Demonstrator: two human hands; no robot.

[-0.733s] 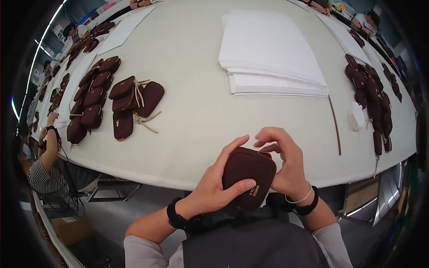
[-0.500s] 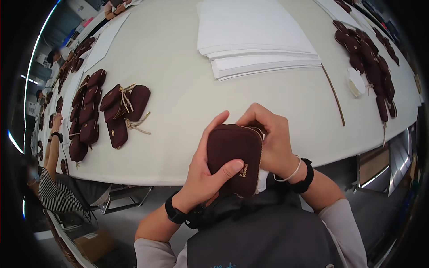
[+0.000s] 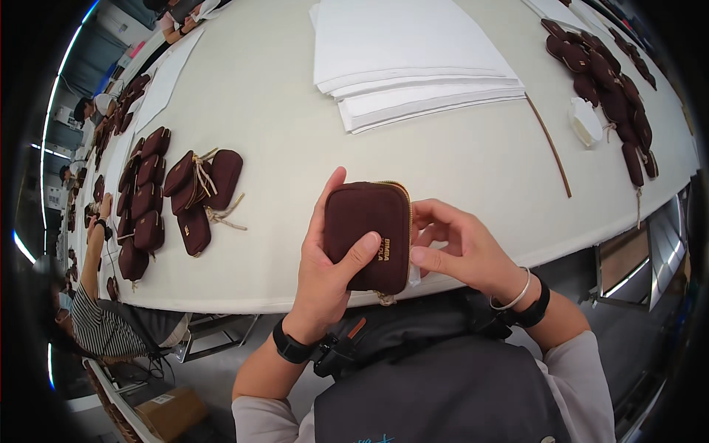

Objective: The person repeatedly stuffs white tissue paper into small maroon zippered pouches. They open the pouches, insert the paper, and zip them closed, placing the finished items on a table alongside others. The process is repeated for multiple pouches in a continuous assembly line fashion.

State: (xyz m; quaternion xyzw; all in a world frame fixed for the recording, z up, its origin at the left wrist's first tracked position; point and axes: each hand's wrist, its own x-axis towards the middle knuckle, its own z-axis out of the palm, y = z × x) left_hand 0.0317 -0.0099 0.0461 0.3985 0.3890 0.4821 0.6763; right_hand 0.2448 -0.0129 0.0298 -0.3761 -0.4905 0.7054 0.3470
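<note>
A dark maroon zip pouch (image 3: 367, 225) with gold lettering and a gold-toned zip is held up over the table's near edge. My left hand (image 3: 330, 255) grips it from the left, thumb across its front and fingers behind. Along its zipped right side, the curved fingers and thumb of my right hand (image 3: 461, 247) pinch at the edge; the tips are partly hidden. A bit of white material (image 3: 415, 276) shows beside the pouch below the right thumb. A pale cord end (image 3: 385, 299) hangs at the pouch's bottom.
On the table (image 3: 273, 192), a few loose pouches (image 3: 225, 179) with cords lie beside a stacked row (image 3: 149, 196) at left. White sheets (image 3: 421, 59) lie at the far middle. At right are a thin brown strip (image 3: 549, 148), a white object (image 3: 586, 122) and piled pouches (image 3: 617, 100). Other people sit at left.
The pouch has moved up and slightly left with my left hand. My right hand has come down from behind its upper right side to the zipped edge, fingers more visible.
</note>
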